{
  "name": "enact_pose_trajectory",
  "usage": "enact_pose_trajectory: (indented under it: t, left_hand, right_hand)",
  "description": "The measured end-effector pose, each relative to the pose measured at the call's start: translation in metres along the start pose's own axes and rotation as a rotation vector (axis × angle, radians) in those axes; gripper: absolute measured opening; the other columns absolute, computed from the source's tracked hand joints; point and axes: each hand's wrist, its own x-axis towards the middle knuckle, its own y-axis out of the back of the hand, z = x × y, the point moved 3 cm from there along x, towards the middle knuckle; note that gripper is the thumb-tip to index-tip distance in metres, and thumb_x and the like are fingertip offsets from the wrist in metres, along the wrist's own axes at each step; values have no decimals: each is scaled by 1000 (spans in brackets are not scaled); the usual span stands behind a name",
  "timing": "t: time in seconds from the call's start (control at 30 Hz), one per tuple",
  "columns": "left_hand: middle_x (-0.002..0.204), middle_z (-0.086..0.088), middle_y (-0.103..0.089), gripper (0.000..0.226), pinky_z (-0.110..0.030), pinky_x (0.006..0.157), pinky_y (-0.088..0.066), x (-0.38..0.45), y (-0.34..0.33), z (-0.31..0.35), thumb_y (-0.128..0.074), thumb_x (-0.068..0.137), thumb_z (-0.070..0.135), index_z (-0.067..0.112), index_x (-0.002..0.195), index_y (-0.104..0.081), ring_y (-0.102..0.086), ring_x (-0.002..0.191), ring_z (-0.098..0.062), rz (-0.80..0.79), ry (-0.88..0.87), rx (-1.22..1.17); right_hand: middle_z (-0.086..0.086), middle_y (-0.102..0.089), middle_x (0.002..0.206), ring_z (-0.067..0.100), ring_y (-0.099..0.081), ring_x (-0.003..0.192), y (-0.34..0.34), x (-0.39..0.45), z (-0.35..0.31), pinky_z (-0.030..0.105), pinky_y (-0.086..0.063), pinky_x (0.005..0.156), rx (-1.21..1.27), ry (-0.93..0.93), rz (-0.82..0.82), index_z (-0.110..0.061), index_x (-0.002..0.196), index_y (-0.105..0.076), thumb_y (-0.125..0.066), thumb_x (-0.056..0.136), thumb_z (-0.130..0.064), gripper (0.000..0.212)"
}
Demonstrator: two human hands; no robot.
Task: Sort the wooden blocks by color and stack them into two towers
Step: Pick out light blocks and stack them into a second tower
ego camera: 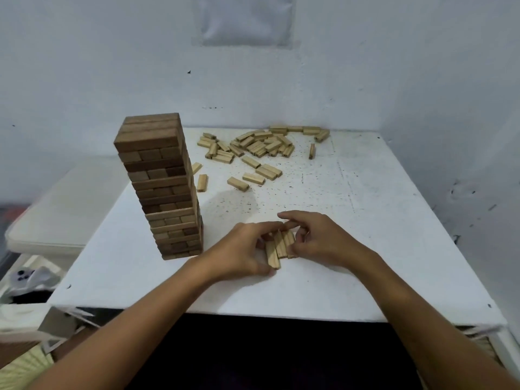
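A tall tower of dark brown wooden blocks (166,187) stands on the left of the white table (365,220). Several light wooden blocks lie in a loose pile (259,146) at the table's far side. Three light blocks (280,247) lie side by side on the table near the front, to the right of the tower's base. My left hand (242,250) holds the leftmost of them, which sticks out toward me. My right hand (318,237) pinches the right side of the row, its fingers curled over the blocks' far ends.
A few stray light blocks (201,182) lie between the tower and the pile. White walls close the table at the back and right. A lower white surface (56,218) sits to the left, with clutter (25,280) below it. The table's front edge (253,312) is close to me.
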Motion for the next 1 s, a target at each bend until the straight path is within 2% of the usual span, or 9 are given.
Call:
enact_pose_trajectory:
  t: [0.1, 0.23, 0.33, 0.47, 0.53, 0.67, 0.73, 0.87, 1.0]
  left_hand:
    - [118, 8, -64, 73, -15, 88, -45, -11, -2, 1, -79, 70, 11, 22, 137, -52, -57, 102, -3, 4, -4, -10]
    - [124, 9, -63, 78, -13, 89, -43, -22, -4, -5, -78, 71, 10, 28, 140, -47, -55, 109, 0, -9, -23, -28]
    - [123, 11, -62, 78, -15, 92, -45, -28, -5, -10, -79, 71, 9, 33, 138, -46, -53, 110, 7, -12, -29, -56]
    - [126, 11, -60, 74, -11, 91, -43, -33, -6, -12, -80, 70, 10, 25, 137, -51, -50, 111, 15, 7, -54, -43]
    - [128, 14, -58, 74, -6, 87, -40, -35, -7, -12, -82, 71, 16, 26, 137, -51, -47, 109, 18, 28, -81, -4]
    - [128, 13, -54, 74, -6, 87, -34, -36, -10, -18, -83, 73, 33, 35, 138, -48, -43, 117, 6, 59, -91, 59]
    - [127, 15, -56, 74, -4, 87, -33, -35, -11, -20, -83, 73, 35, 33, 138, -49, -44, 118, 5, 60, -85, 48]
    - [119, 17, -64, 74, -2, 85, -32, -34, -14, -20, -84, 68, 38, 27, 134, -54, -51, 113, 3, 85, -100, -1]
    - [110, 25, -62, 75, -8, 87, -36, -36, -15, -21, -85, 64, 40, 28, 132, -55, -53, 110, 1, 107, -95, -10]
  right_hand:
    - [-7, -64, 110, 6, -58, 65, -11, -14, -1, 20, -51, 65, 49, -11, 11, -29, 133, -55, -73, 74, -2, 67]
    - [-11, -63, 106, 3, -57, 62, -24, -32, -5, 30, -54, 70, 39, -31, 76, -30, 134, -53, -74, 74, -4, 69]
    - [-12, -62, 106, 3, -59, 65, -30, -44, -9, 22, -52, 73, 9, -35, 116, -31, 135, -51, -76, 75, -8, 69]
    - [-10, -63, 106, 1, -61, 70, -34, -55, -11, 14, -47, 74, 10, -47, 169, -31, 135, -52, -77, 78, -12, 65]
    - [-14, -62, 111, -1, -60, 81, -32, -59, -12, 14, -46, 76, -18, -49, 187, -32, 133, -54, -78, 78, -18, 62]
    - [-28, -46, 120, -10, -42, 113, -26, -70, -13, 14, -34, 96, -186, -29, 60, -39, 132, -53, -80, 76, -34, 62]
    - [-29, -42, 121, -8, -36, 121, -25, -73, -11, 13, -28, 100, -224, -32, 32, -38, 135, -52, -81, 75, -36, 67]
    - [-35, -41, 109, -10, -39, 114, -27, -70, -9, -1, -25, 90, -216, -20, 95, -33, 132, -57, -82, 73, -32, 65]
    - [-20, -49, 116, -19, -43, 104, -27, -66, -4, -2, -28, 87, -186, -29, 122, -36, 130, -57, -81, 73, -29, 62]
